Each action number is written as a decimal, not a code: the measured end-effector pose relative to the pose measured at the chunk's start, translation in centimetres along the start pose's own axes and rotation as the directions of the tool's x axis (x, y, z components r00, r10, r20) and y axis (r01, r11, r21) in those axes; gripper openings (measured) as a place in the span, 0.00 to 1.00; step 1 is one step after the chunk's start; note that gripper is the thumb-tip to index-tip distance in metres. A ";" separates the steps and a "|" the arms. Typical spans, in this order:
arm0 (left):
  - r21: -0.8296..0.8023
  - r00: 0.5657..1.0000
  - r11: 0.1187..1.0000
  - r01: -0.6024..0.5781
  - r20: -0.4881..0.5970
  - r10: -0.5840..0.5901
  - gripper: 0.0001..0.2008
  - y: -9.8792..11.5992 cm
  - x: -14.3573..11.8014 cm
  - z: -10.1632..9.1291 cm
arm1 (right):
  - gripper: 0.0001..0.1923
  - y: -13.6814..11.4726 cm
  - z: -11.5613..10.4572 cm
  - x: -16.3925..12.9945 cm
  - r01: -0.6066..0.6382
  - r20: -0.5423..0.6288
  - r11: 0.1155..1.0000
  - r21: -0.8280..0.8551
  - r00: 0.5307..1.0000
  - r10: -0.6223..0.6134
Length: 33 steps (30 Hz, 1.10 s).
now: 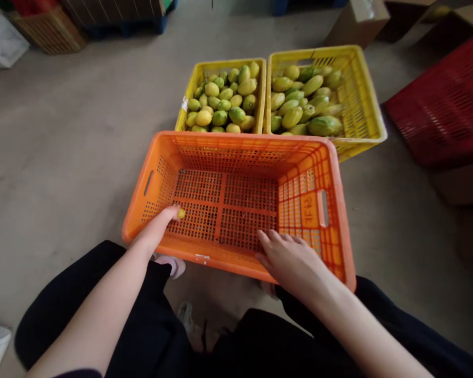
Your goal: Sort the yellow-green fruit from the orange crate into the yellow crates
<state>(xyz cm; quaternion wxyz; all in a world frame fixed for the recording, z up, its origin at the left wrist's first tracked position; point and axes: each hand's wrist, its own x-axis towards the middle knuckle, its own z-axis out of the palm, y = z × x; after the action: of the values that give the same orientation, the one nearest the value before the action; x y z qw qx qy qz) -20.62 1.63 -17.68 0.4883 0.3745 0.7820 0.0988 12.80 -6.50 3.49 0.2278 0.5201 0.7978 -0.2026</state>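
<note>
Right hand [289,260] flat, spread inside perforated orange plastic crate [236,152]; left hand [163,223] pinching small yellow piece [181,213].

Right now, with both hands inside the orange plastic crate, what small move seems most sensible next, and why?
Probably lift the left hand out with the small yellow piece pinched at its fingertips. The orange plastic crate otherwise looks bare inside, and the right hand lies flat on the crate's mesh floor holding nothing, so that bit appears to be the only thing left.

1 head-worn view, steeply down and forward, close above an orange crate [236,199] on the floor.
</note>
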 end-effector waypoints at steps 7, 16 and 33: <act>0.188 0.998 0.981 0.038 0.036 -0.046 0.15 -1.1 1.9 2.4 | 0.19 5.4 -0.7 -1.0 -0.211 -0.130 0.978 0.000 0.969 0.209; 0.189 0.981 0.970 -0.153 0.148 0.126 0.15 6.5 -4.1 -2.4 | 0.20 4.3 -1.3 -1.8 -0.133 -0.032 0.989 0.059 0.990 0.135; -0.912 0.731 0.296 0.286 0.407 0.548 0.20 11.9 -27.4 -0.2 | 0.19 1.7 -0.2 -0.9 -0.045 -0.029 0.988 0.146 0.998 0.050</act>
<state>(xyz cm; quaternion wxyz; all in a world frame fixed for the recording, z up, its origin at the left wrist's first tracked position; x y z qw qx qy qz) -8.34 -8.63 7.52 0.8413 0.0904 0.2991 0.4411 14.68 -6.40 3.97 0.1810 0.5575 0.7719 -0.2462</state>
